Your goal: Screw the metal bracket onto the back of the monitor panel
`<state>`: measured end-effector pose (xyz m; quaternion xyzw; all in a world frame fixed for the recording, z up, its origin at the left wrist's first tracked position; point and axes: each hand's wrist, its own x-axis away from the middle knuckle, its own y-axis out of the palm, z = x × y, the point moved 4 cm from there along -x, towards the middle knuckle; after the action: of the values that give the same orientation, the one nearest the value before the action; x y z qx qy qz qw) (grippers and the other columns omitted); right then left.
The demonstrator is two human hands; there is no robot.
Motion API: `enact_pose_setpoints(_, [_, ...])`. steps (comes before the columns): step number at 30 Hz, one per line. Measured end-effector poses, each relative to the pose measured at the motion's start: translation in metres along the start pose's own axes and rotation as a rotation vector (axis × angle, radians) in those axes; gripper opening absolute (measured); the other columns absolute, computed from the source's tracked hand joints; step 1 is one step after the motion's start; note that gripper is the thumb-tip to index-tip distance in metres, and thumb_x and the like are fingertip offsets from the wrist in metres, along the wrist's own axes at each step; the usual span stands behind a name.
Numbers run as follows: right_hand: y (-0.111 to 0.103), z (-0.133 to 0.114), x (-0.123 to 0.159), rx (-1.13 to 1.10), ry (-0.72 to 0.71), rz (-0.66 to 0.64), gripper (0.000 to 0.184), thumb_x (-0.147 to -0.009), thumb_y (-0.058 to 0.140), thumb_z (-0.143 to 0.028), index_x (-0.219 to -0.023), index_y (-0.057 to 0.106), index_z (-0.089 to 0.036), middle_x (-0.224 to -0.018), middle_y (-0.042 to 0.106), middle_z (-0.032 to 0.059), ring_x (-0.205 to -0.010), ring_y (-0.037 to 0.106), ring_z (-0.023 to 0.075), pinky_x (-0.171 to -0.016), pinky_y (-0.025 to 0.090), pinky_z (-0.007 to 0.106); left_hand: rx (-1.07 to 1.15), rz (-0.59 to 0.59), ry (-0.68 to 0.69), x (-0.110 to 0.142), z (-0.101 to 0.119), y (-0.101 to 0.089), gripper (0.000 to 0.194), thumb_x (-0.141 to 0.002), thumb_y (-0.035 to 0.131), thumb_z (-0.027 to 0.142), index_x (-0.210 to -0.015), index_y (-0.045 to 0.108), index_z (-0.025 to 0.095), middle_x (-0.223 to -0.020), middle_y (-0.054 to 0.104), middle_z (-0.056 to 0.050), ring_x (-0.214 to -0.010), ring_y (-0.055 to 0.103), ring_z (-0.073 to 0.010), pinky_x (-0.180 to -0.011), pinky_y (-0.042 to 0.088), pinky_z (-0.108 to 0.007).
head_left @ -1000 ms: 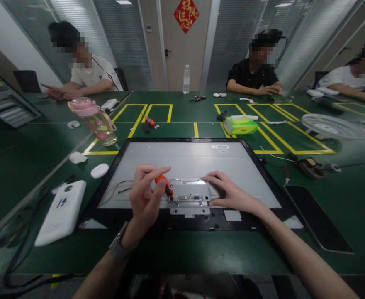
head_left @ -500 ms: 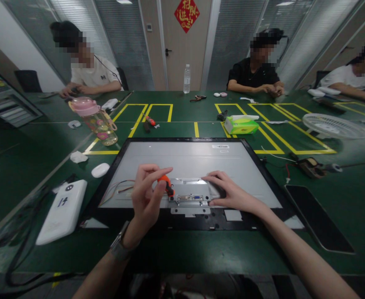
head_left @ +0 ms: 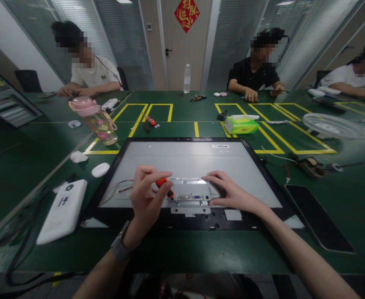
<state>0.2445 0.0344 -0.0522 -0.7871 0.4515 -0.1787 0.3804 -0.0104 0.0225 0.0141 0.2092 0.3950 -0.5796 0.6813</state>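
A screen panel [head_left: 176,160] with a black frame lies back side up in front of me. On its lower middle sits a metal bracket box [head_left: 185,188] with two video ports facing me. My left hand [head_left: 143,197] has its fingers curled round an orange-and-black screwdriver [head_left: 161,182], whose lower end is at the bracket's left end. The tip is hidden. With thumb and fingers at its top and bottom edges, my right hand [head_left: 235,194] grips the bracket's right end. Thin cables [head_left: 117,186] lie on the panel left of my left hand.
Left of the panel are a white numbered device [head_left: 62,211], a white case [head_left: 100,170] and a pink-lidded bottle [head_left: 95,120]. A phone [head_left: 317,218] and a tool [head_left: 312,166] lie right. Behind are a tissue pack [head_left: 241,124] and a red-handled tool [head_left: 150,120]. Several people sit opposite.
My left thumb and fingers have shifted slightly round the screwdriver handle. My right hand stays on the bracket. Across the table, the person in black has moved their hands apart.
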Motion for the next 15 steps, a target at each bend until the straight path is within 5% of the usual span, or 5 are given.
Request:
enact_pose_setpoints(8, [0.0004, -0.0003, 0.0004, -0.005, 0.000, -0.001, 0.065, -0.077, 0.071, -0.042, -0.136, 0.046, -0.029, -0.127, 0.045, 0.0096, -0.122, 0.044, 0.0286, -0.106, 0.038, 0.048, 0.088, -0.051, -0.117, 0.0013, -0.0032, 0.0019, 0.031, -0.095, 0.042, 0.019, -0.114, 0.065, 0.022, -0.093, 0.061, -0.006, -0.082, 0.056, -0.0140, -0.067, 0.049, -0.028])
enact_pose_setpoints(15, [0.0001, 0.0003, 0.0005, -0.003, 0.000, -0.001, 0.066, -0.076, 0.071, -0.043, -0.136, 0.045, -0.030, -0.127, 0.045, 0.0093, -0.122, 0.044, 0.0287, -0.106, 0.038, 0.047, -0.019, -0.020, -0.072, -0.0004, -0.0005, -0.0014, 0.023, -0.087, 0.057, 0.020, -0.107, 0.069, 0.023, -0.086, 0.054, -0.003, -0.077, 0.054, -0.0123, -0.064, 0.047, -0.026])
